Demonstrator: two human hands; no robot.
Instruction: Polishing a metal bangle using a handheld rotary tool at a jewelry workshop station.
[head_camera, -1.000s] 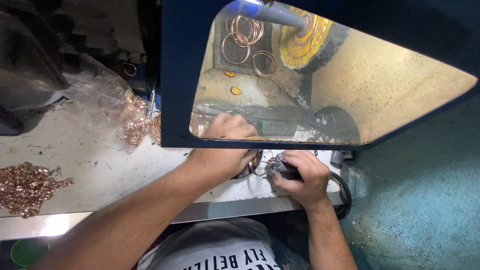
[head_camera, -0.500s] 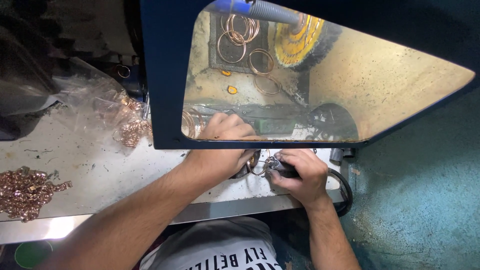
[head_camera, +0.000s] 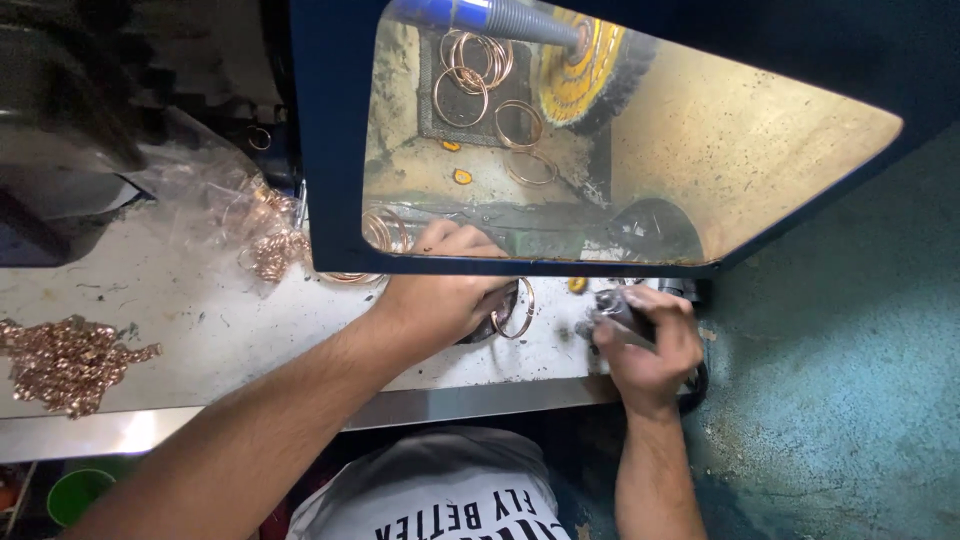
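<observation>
Left hand (head_camera: 445, 295) fingers curled round thin coppery wire rings (head_camera: 515, 310) at the blue hood's (head_camera: 330, 150) lower edge, on the scuffed grey surface (head_camera: 180, 330). Right hand (head_camera: 650, 350) fingers clamped on a small dull metal tool (head_camera: 612, 310). Yellow cloth buffing wheel (head_camera: 580, 60) inside the hood. Heap of copper links (head_camera: 65, 360) far left; crinkled clear bag (head_camera: 215, 195) nearby.

Single view: head-worn camera, looking steeply down over wearer's chest onto workbench (head_camera: 200, 340). Close range, forearms rise from bottom edge. Left hand (head_camera: 445, 295) at frame centre, right hand (head_camera: 650, 345) right of centre. Blue hood (head_camera: 330, 150) with yellow wheel (head_camera: 585, 65) fills upper half. Floor (head_camera: 830, 400) at right. No second view, so no shared part.
</observation>
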